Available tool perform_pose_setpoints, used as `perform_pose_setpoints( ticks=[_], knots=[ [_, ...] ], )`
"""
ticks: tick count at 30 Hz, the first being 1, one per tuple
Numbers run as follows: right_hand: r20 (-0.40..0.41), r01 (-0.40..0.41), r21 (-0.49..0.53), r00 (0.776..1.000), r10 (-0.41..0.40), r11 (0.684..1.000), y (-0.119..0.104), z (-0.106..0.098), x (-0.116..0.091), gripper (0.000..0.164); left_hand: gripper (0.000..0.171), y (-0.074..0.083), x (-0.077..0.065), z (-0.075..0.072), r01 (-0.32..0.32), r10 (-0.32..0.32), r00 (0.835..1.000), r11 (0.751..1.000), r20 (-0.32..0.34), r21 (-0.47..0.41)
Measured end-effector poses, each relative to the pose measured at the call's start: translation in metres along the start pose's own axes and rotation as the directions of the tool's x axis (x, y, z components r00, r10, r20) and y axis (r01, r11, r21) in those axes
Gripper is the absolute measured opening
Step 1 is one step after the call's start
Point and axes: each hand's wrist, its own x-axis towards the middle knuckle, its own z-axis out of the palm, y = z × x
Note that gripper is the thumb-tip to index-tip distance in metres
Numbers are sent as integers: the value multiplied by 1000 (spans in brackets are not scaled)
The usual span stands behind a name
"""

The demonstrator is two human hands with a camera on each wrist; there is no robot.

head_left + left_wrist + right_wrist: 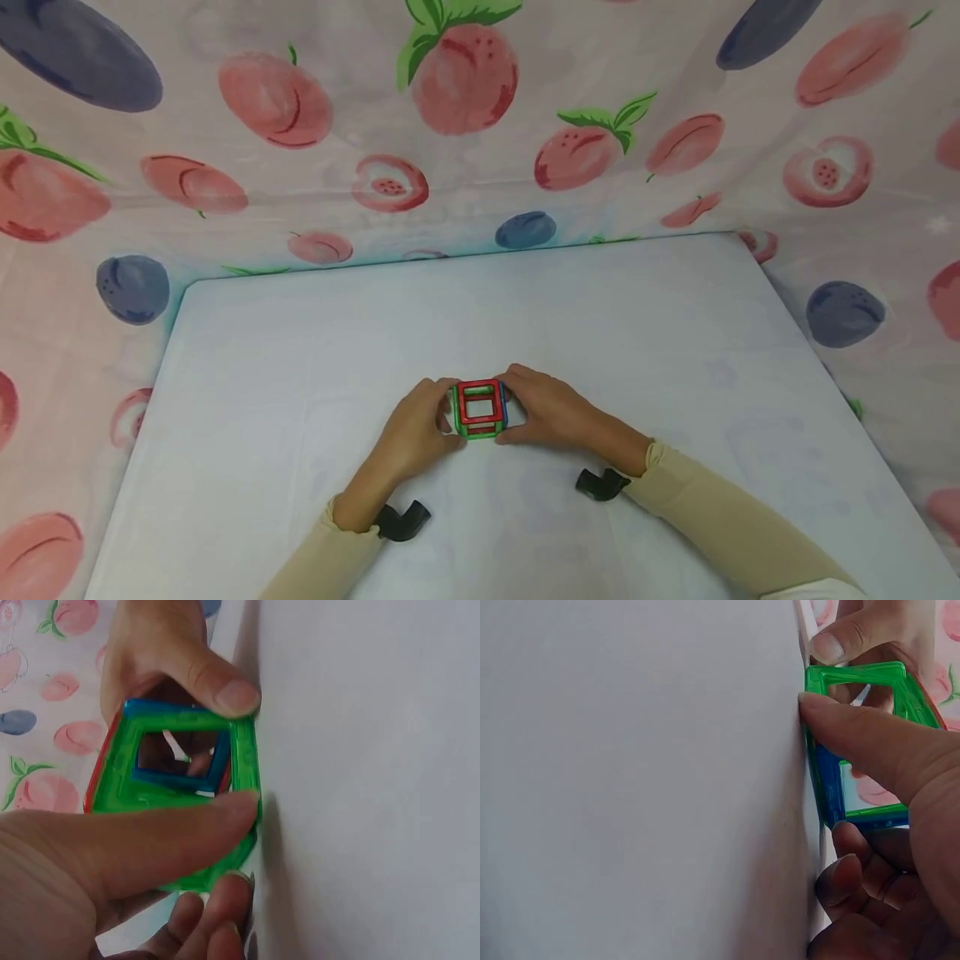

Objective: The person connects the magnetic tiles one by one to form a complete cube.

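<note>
A small cube of square magnetic tile frames (480, 384) stands on the white table between both hands. Its top is red; green sides face left and front, with blue at the right. My left hand (418, 421) grips the cube from the left, its thumb (180, 832) lying across a green tile in the left wrist view. From the other side my right hand (551, 407) holds it, the thumb (855, 735) along the near edge and the other fingers curled behind. Parts of the far sides are hidden by the fingers.
The white table (637, 333) spreads around the cube. Fruit-patterned cloth (465, 200) rises behind its back edge and hangs along both sides. A black strap piece (405, 522) sticks out at the left wrist, and another black piece (600, 484) at the right.
</note>
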Motion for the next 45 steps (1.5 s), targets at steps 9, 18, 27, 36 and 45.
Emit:
perform_pose_setpoints(
  ticks=[9,18,27,36,45],
  knots=[
    [-9,29,-36,1000,-29,999,3,1,0,71,68,-7,2,0,1,-3,1000,998,30,66],
    [12,40,-69,999,-39,997,-1,0,0,76,65,-3,0,0,8,-14,998,993,54,114],
    [-88,2,-38,996,-5,999,-5,-9,-6,99,63,-4,0,2,0,-8,999,991,52,137],
    [-216,300,-127,922,-321,946,-17,-13,-12,39,63,-3,0,2,-9,3,999,988,38,154],
    [-233,269,-145,926,-297,952,-21,-6,-10,16,64,-3,0,4,-8,4,1000,989,28,151]
  ],
)
